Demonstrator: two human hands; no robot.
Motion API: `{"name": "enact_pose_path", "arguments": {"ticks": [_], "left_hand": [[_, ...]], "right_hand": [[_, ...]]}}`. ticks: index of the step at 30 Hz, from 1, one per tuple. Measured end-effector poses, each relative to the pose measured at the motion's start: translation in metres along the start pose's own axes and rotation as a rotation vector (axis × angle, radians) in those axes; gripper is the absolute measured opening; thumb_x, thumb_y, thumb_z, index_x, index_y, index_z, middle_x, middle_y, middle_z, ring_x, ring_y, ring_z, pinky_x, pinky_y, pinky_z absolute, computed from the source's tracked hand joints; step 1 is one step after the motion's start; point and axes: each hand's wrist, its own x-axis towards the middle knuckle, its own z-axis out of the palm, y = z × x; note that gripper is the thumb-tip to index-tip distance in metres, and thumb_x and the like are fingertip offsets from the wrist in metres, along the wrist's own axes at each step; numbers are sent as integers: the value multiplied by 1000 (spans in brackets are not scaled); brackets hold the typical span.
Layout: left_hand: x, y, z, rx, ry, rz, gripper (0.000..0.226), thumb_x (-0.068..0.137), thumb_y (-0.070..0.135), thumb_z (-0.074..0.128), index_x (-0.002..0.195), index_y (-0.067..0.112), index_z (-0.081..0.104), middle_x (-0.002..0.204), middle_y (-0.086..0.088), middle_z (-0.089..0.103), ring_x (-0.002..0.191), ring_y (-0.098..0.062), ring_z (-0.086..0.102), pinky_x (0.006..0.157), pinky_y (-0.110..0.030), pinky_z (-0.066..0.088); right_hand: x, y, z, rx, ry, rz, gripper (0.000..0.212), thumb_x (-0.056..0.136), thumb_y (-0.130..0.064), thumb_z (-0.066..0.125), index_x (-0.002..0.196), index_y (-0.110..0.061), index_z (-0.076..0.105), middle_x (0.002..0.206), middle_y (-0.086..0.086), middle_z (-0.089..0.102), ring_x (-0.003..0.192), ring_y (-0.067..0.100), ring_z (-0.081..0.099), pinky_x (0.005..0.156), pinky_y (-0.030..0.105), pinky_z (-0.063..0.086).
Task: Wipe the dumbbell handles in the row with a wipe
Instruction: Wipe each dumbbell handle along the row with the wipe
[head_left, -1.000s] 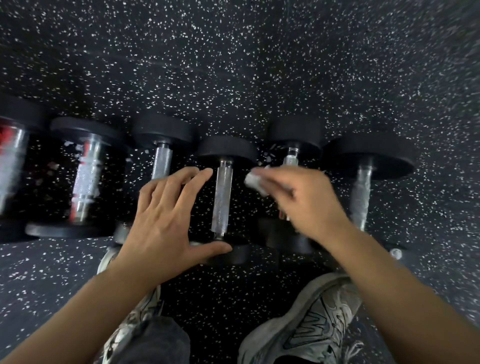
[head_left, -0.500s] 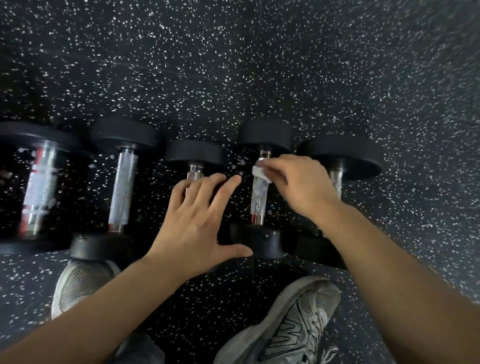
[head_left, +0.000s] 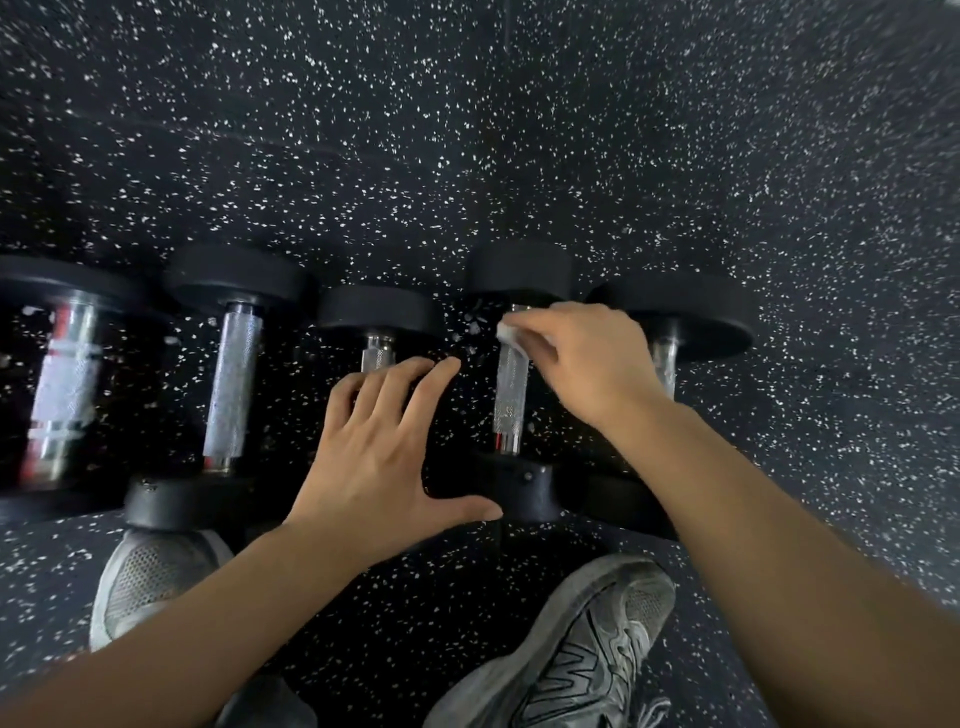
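A row of black dumbbells with silver knurled handles lies on the speckled floor. My right hand (head_left: 587, 358) pinches a small white wipe (head_left: 508, 332) against the top end of the fourth dumbbell's handle (head_left: 510, 395). My left hand (head_left: 379, 457) is spread flat over the third dumbbell (head_left: 378, 317), covering most of its handle, fingers apart and holding nothing. Further left lie a dumbbell with a long silver handle (head_left: 231, 389) and a larger one with red bands (head_left: 65, 395). The rightmost dumbbell (head_left: 675, 322) is partly hidden behind my right hand.
Black rubber floor (head_left: 467, 130) with white flecks stretches beyond the row. My two grey trainers stand just in front of the dumbbells, the left shoe (head_left: 150, 582) under my left forearm and the right shoe (head_left: 587, 654) at the bottom.
My right hand with the wipe moved from the gap near the third dumbbell onto the fourth dumbbell's handle top. The view shifted right, and my left hand now covers the third dumbbell.
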Motion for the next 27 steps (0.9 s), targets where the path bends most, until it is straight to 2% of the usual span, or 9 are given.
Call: {"name": "enact_pose_path", "arguments": {"ticks": [4,9,11,14,18,21,23,25,27], "left_hand": [[2,8,2,-19,6,26,130,59,101,52,160,24,27,151,-1,44,140,-25,44,123,-50,21],[5,7,3,-52,14,-6,127,61,100,52,158,23,27,150,-3,47,142,-24,41,122,-46,20],[5,7,3,-53,15,-4,126,63,100,51,159,23,26,150,-3,47,143,-23,40,122,-47,21],[3,8,0,-71,21,-5,122,66,97,51,159,24,24,151,-1,46,143,-22,39,123,-46,20],[2,7,-7,-75,-41,-10,114,72,95,46,160,27,20,154,4,43,145,-19,36,124,-45,21],[4,0,-21,-37,-98,28,111,74,93,46,160,29,20,155,5,42,146,-18,34,125,-45,20],[9,-4,-37,-1,-108,81,110,74,96,44,159,29,23,153,4,44,144,-19,37,123,-45,22],[15,-7,-54,40,-126,122,111,74,99,38,158,28,26,152,4,46,142,-20,42,121,-45,25],[20,-6,-68,69,-154,151,111,74,100,37,158,27,28,151,4,47,140,-20,44,120,-45,27]], "right_hand": [[-11,-5,-1,-61,-163,-125,35,103,-51,43,127,-42,66,113,-9,73,102,22,69,81,41,56],[-36,-8,-2,-34,-459,-182,28,99,-49,51,124,-51,63,117,-17,73,108,12,69,87,39,56],[-30,-9,-6,44,-332,-103,28,100,-48,51,125,-48,65,112,-13,76,102,14,70,84,38,57],[-16,-11,-5,61,-1,6,28,102,-47,51,123,-41,69,100,-9,74,91,21,70,75,40,57],[-15,-15,-2,33,-118,1,34,105,-48,44,125,-36,68,114,-6,71,102,24,68,83,40,56],[-33,-15,-2,-7,-363,-128,27,104,-42,46,118,-37,69,111,-6,71,100,20,69,84,39,56],[-44,-9,-7,126,-497,-129,25,103,-36,52,117,-39,72,113,-11,73,103,15,68,88,37,54],[-41,3,-17,248,-479,-109,25,103,-35,55,122,-40,70,125,-15,71,111,10,66,97,34,53],[-29,20,-27,297,-313,-41,28,102,-33,57,128,-38,67,131,-12,69,114,13,67,98,39,55]]}}
